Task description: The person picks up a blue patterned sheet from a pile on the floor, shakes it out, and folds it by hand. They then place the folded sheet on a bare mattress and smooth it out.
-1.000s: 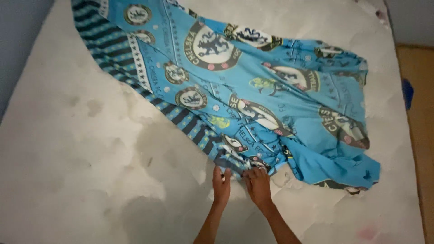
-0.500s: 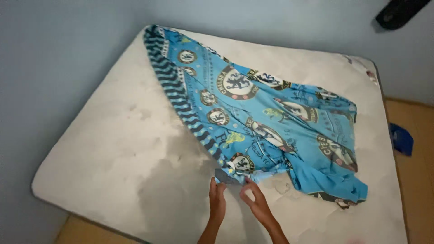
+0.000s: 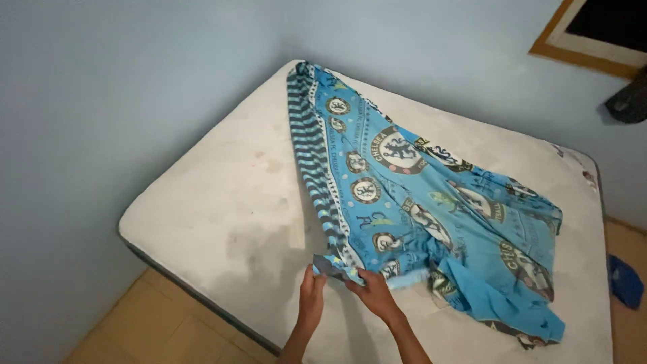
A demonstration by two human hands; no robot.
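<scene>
Head view: both hands pinch one corner of the blue bed sheet (image 3: 418,202) lying on the bare white mattress (image 3: 222,195). Left hand (image 3: 311,296) grips the corner from below, right hand (image 3: 373,293) from the side. Fingertips hide under cloth. Arms are cut off.

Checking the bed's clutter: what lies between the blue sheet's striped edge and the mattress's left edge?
Nothing: in the head view, bare stained mattress runs from the blue sheet leftward.
</scene>
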